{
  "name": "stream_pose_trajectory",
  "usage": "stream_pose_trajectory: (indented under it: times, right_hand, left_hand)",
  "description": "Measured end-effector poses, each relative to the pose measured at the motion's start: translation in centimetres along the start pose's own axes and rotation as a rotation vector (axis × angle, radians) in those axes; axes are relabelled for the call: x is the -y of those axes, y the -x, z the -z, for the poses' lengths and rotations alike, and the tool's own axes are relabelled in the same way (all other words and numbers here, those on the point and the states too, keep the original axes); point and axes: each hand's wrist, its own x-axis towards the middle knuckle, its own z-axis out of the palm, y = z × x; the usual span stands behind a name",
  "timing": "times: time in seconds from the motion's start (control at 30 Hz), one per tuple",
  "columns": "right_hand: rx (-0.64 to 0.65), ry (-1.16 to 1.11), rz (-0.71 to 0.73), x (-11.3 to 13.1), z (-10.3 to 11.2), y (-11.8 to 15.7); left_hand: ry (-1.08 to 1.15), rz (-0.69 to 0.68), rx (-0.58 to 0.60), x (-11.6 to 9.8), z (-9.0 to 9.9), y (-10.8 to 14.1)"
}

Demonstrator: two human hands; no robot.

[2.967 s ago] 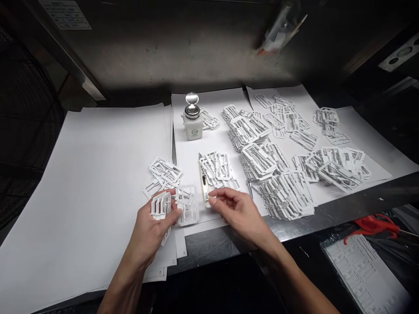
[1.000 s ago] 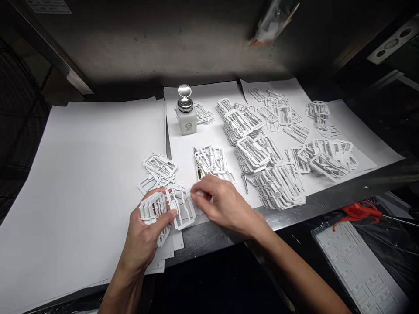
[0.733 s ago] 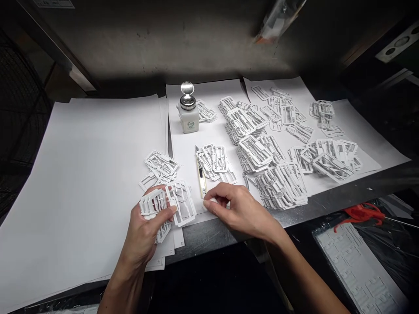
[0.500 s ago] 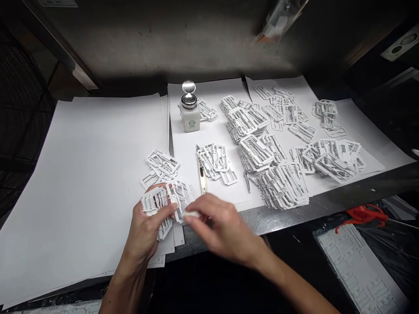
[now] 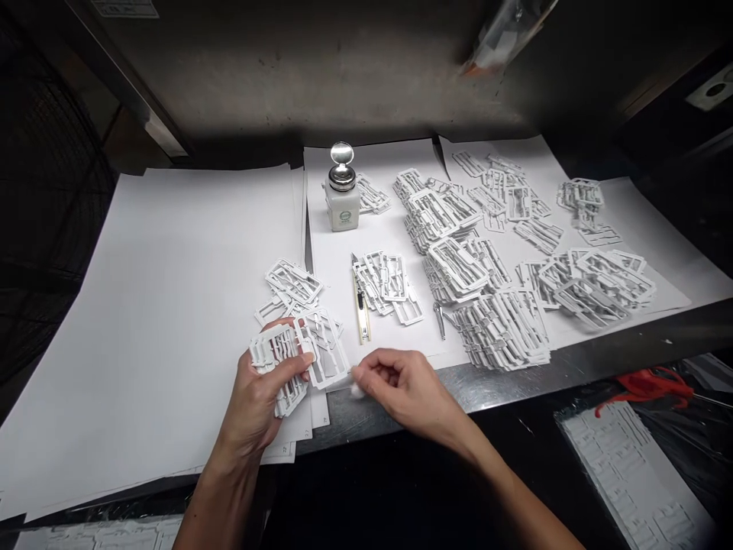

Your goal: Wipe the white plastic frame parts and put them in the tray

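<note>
My left hand (image 5: 260,389) is closed on a stack of white plastic frames (image 5: 280,359), its thumb pressing on one frame (image 5: 322,347) that fans out to the right. Just right of that frame's lower corner is my right hand (image 5: 401,386), thumb and forefinger pinched on a small white wad (image 5: 357,389), partly blurred. Behind my left hand lie a few loose white frames (image 5: 293,283) on the paper. A yellow utility knife (image 5: 362,309) lies beyond my right hand, beside a small pile of frames (image 5: 386,283).
A white pump bottle (image 5: 343,210) with a raised metal lid stands at the back. Tall frame stacks (image 5: 501,328) and looser piles (image 5: 607,286) cover the right side. Small metal clippers (image 5: 440,321) lie near the edge. An orange-red tool (image 5: 653,386) rests on plastic at lower right.
My right hand has moved right, away from the fanned-out frame, with its fingers still pinched. My left hand keeps its hold on the stack. The whole view has shifted slightly.
</note>
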Motion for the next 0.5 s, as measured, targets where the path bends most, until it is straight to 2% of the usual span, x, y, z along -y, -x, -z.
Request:
stream_pose_trajectory:
  times: [0.07,0.2,0.37,0.5]
  right_hand:
    - [0.115,-0.164,-0.037,-0.44,-0.71,-0.21]
    - [0.162,-0.386,-0.015,-0.43,-1.04,-0.49]
    - [0.207,-0.412,-0.012,-0.18,-0.74,-0.57]
    - [0.205,-0.327,-0.005,-0.19,-0.83,-0.57]
  left_hand:
    - [0.029,0.018,0.042,-0.01,-0.07,0.15]
    - [0.138,0.032,0.110,-0.24,-0.23,0.32]
    - [0.267,0.067,0.039,-0.48,-0.39,0.24]
    - [0.203,0.065,0.038,-0.29,-0.26,0.17]
